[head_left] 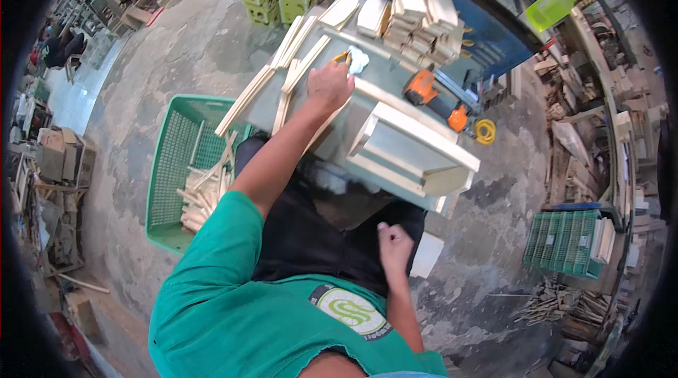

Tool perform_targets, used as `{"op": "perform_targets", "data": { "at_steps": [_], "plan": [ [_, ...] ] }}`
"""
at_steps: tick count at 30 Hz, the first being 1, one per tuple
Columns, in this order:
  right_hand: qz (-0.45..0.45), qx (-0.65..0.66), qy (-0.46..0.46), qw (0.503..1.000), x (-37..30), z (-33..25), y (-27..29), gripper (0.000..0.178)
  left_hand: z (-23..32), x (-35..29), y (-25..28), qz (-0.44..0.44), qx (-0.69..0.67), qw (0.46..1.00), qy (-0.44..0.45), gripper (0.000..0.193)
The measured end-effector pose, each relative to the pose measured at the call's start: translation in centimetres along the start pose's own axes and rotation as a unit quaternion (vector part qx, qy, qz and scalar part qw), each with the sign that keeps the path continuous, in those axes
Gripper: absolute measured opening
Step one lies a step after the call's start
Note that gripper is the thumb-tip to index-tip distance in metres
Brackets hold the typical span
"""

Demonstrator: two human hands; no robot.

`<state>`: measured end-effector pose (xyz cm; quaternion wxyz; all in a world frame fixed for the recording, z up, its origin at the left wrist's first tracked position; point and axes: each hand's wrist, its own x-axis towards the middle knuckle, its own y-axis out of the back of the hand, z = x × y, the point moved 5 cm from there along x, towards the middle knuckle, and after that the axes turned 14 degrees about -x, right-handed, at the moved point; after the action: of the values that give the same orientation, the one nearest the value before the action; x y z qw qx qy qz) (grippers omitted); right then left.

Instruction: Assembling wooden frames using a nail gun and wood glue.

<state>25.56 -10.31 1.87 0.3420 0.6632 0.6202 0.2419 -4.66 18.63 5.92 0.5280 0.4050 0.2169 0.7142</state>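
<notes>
The left hand (330, 86) is over the table (383, 68), right next to a small yellow thing (343, 58) and a white lump (359, 60). Its fingers are bent down out of sight, so I cannot tell if they pinch the yellow thing or only come close to it. The right hand (396, 245) is curled into a loose fist by the right leg, and I see nothing in it. A pale wooden box frame (426, 136) sits to the right of the left hand, near the side of the table by the person's lap. A bump from a knee or an arm could push it off. The thin wood strips (244, 102) on the left seem to stick out past the table, so a sleeve could catch them and tip them toward the green basket (159, 180). The wood pile (417, 28) at the back is tall and messy, and a knock might make it slide onto the orange tool (421, 88). For labels, the green shirt (233, 314) has a dark patch (353, 312) with a pale round badge and a curly green shape. Small letters run along its edge. The green crates (558, 237) far right have little white tags, too tiny to read.
</notes>
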Motion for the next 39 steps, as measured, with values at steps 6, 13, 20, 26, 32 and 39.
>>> {"op": "perform_targets", "data": {
  "at_steps": [6, 13, 20, 26, 32, 39],
  "plan": [
    [-0.045, 0.024, 0.096, 0.994, -1.6, -4.3, -0.2, 0.014, -0.9, 5.4, -5.0, -0.054, 0.084, 0.994, -0.032, 0.024],
    [-0.007, -0.045, 0.073, 0.996, -1.0, -5.1, 1.8, 0.037, 2.3, 3.7, 4.0, 0.104, -0.189, 0.976, -0.023, 0.018],
    [-0.099, 0.374, 0.069, 0.919, 1.9, -10.8, 2.6, 0.05, 11.4, -12.9, 13.0, 0.065, -0.397, 0.901, -0.16, 0.023],
    [-0.108, 0.538, -0.105, 0.829, 3.4, -13.6, 0.9, 0.037, 15.0, -21.0, 11.7, -0.08, -0.411, 0.893, -0.164, 0.038],
    [-0.088, 0.58, -0.076, 0.806, 6.3, -13.8, 4.0, 0.034, 8.8, -21.7, 14.0, -0.048, -0.322, 0.942, -0.082, 0.02],
    [-0.102, 0.525, -0.017, 0.845, 8.5, -14.3, 6.9, 0.054, -4.3, -22.8, 16.0, 0.107, -0.225, 0.968, 0.035, 0.002]
  ]
}}
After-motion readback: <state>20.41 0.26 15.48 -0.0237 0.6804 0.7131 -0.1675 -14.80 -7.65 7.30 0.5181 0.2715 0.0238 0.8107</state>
